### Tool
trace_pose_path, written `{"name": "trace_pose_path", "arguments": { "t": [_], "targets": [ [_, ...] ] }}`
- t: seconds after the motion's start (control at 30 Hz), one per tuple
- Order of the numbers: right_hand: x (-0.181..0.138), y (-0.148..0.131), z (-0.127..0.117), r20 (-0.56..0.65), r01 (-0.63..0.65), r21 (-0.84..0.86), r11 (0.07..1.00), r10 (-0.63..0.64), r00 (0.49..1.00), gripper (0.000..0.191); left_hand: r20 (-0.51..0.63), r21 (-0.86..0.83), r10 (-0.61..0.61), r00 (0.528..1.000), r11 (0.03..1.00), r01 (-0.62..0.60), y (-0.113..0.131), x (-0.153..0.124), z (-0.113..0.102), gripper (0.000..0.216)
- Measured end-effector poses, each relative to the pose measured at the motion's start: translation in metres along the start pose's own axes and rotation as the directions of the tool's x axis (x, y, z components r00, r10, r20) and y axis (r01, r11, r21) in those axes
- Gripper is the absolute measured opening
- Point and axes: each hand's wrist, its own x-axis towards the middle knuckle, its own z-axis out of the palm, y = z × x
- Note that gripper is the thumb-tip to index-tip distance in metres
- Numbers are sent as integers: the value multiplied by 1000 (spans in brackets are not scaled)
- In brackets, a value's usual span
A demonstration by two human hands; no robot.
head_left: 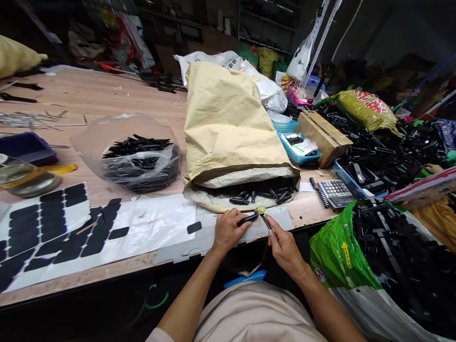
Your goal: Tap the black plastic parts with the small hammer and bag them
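Observation:
My left hand (230,229) is closed on a slim black handle-shaped piece (249,219), held low over the grey sheet (208,240) at the table's front edge. In my right hand (286,248) is the dark shaft of a small tool (261,210) with a round yellow-green head, perhaps a hammer. That head meets or nearly touches the far tip of the black piece; I cannot tell which. Just beyond both hands, a large tan sack (231,128) lies with its mouth towards me. Several similar black pieces (272,192) show inside it.
Left of the sack sits a clear plastic bag (164,164) of black parts. Black rounded patches (53,213) on white sheets lie further left. A calculator (335,190), blue basket (299,149) and cardboard box (322,135) stand right. A green bag (342,247) of black parts flanks my right arm.

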Motion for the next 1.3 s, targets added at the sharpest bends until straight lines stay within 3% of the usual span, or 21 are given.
{"name": "trace_pose_path", "arguments": {
  "t": [0.37,0.53,0.67,0.8,0.9,0.97,1.07,1.17,1.23,1.3],
  "targets": [
    [1,7,8,46,-32,-26,999,34,998,51,3,32,10,1000,999,-10,2,-1,-2,17],
    [-3,24,-7,-41,-104,-66,992,101,994,51,-47,-17,45,998,999,-46,4,-1,-6,16],
    [-7,50,-12,-116,-172,-188,967,151,982,51,-97,-121,171,980,976,-182,10,-22,-12,20],
    [-11,71,-5,-150,-149,-137,979,128,980,52,106,-195,349,931,926,-325,12,-70,-10,24],
    [-13,76,2,-167,-120,-115,986,100,981,53,299,-196,385,873,920,-338,7,-99,-1,27],
    [-14,77,5,-175,-119,-119,986,97,980,53,366,-171,307,879,950,-261,-1,-110,7,30],
    [-14,77,5,-172,-115,-125,986,92,981,53,447,-38,57,893,998,-45,-14,-113,20,34],
    [-14,77,5,-168,-113,-126,986,91,982,53,527,136,-162,834,985,105,-16,-109,23,38],
    [-13,76,4,-165,-121,-112,986,102,981,52,583,91,-133,801,991,98,-5,-104,16,39],
    [-13,75,3,-154,-129,-81,988,116,981,52,643,-99,20,766,994,56,15,-91,3,33]
  ]
}}
